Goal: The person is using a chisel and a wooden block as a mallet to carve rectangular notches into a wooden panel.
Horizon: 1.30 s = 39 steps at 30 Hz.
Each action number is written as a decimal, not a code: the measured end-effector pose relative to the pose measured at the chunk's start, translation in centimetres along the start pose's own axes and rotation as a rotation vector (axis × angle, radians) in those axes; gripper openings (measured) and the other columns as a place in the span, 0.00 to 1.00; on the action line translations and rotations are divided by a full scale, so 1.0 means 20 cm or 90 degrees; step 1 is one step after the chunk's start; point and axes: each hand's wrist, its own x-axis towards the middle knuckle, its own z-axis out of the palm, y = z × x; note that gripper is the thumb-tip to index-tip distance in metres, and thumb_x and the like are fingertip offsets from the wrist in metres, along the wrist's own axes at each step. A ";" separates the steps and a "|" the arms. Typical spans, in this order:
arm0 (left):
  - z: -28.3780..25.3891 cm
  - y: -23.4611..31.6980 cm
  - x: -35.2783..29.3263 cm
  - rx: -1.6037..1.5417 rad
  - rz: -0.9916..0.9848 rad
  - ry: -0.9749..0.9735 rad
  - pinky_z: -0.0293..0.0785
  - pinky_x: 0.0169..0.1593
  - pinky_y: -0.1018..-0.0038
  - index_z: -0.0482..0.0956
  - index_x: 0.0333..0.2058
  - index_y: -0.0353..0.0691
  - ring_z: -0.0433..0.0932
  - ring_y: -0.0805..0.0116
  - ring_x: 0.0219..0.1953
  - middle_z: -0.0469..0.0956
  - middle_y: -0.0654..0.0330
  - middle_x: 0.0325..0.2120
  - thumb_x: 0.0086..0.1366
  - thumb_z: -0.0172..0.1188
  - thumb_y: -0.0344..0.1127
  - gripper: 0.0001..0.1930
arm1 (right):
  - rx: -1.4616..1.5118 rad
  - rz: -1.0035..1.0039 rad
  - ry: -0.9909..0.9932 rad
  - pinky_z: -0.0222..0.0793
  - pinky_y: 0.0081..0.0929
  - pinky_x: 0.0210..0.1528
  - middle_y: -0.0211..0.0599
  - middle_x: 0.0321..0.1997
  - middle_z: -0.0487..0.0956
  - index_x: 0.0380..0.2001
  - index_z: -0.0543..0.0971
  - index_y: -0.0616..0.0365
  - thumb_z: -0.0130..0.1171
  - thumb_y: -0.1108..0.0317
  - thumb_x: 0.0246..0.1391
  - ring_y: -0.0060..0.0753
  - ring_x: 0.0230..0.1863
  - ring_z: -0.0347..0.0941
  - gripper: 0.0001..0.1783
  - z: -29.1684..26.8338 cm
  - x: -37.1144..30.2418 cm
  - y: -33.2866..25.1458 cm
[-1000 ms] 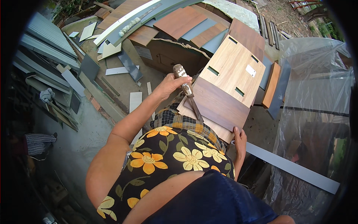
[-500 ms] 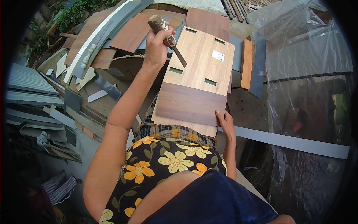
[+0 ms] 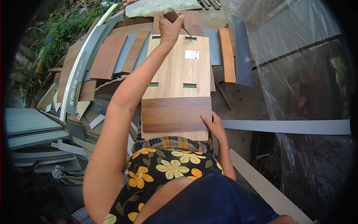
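Observation:
My left hand is closed round the worn handle of a chisel, at the far end of a light wood board. The narrow blade slants down to the right, its tip at the far right slot of that board. Several rectangular slots and a white label show on the board, which stretches away from my lap. A dark brown panel lies across its near end. My right hand grips that panel's right edge, thumb on top; its other fingers are partly hidden.
Brown and grey panels lie fanned out at the left, beside a long white strip. An orange-brown plank and a dark grey one are on the right. Clear plastic sheeting hangs farther right. A grey strip extends from near my right hand.
My left hand has carried the chisel away from me, from above the board's left middle to its far right slot. The view has shifted; my right hand stays at the brown panel's edge.

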 end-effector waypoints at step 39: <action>0.12 0.03 0.00 0.272 0.129 -0.176 0.75 0.41 0.68 0.75 0.42 0.34 0.77 0.63 0.33 0.78 0.55 0.31 0.56 0.69 0.42 0.21 | -0.483 -0.085 0.375 0.68 0.53 0.52 0.58 0.51 0.71 0.55 0.65 0.60 0.70 0.50 0.40 0.62 0.54 0.68 0.42 -0.35 0.81 -0.28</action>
